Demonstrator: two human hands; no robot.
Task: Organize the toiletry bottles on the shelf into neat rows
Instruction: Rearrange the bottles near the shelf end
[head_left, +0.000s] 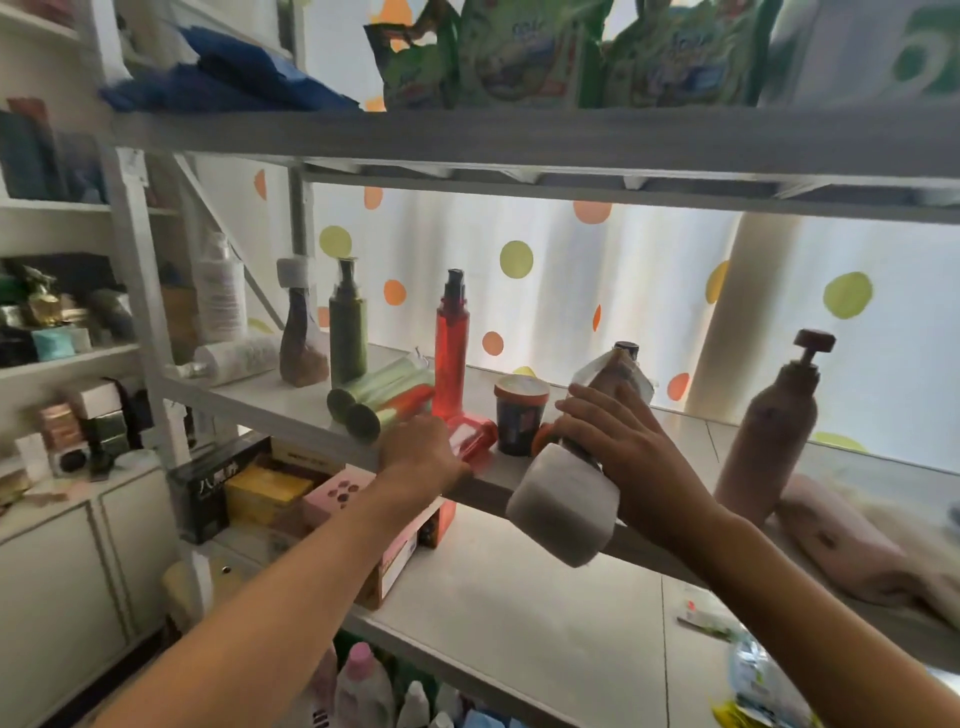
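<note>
On the middle shelf (291, 410) stand a brown flask (301, 343), a green pump bottle (347, 327) and a tall red pump bottle (451, 358). Two green-capped tubes (382, 402) lie on their sides beside them. My left hand (421, 452) grips a red bottle (472, 436) lying at the shelf's front edge. My right hand (618, 447) holds a tilted pale bottle with a wide grey cap (566, 512), cap toward me, over the shelf edge. A dark jar (521, 415) stands between my hands. A mauve pump bottle (769, 431) stands at the right.
A pink bottle (836, 535) lies on the shelf at far right. Green refill pouches (519, 52) and blue packs (234, 78) fill the shelf above. Boxes (270, 493) sit on the shelf below, more bottles (363, 686) under that. A dotted curtain (519, 291) hangs behind.
</note>
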